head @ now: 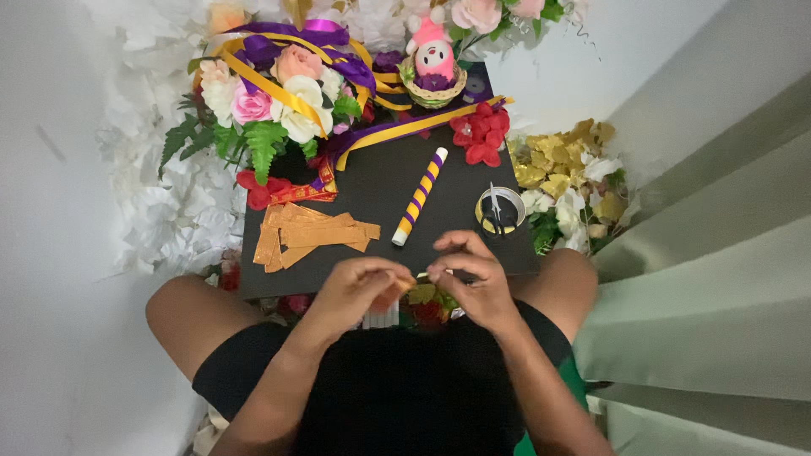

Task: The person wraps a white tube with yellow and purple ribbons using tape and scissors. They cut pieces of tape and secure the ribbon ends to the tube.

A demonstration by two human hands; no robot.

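Observation:
My left hand (359, 291) and my right hand (470, 274) meet over the near edge of a black board (380, 181) that rests on my knees. Between their fingertips they pinch a small gold strip of ribbon (411, 283), folded at the middle. A pile of gold ribbon strips (308, 235) lies on the board to the left of my hands. A stick wrapped in purple and yellow stripes (420, 197) lies slanted just beyond them. Below my left hand something white (380, 319) shows; what it is I cannot tell.
A tape roll with small scissors (499, 210) on it sits at the board's right. Artificial flowers with purple and yellow ribbons (279, 84) crowd the far side, a pink doll in a basket (433, 63) behind. Gold and white leaves (570, 173) lie right, white petals left.

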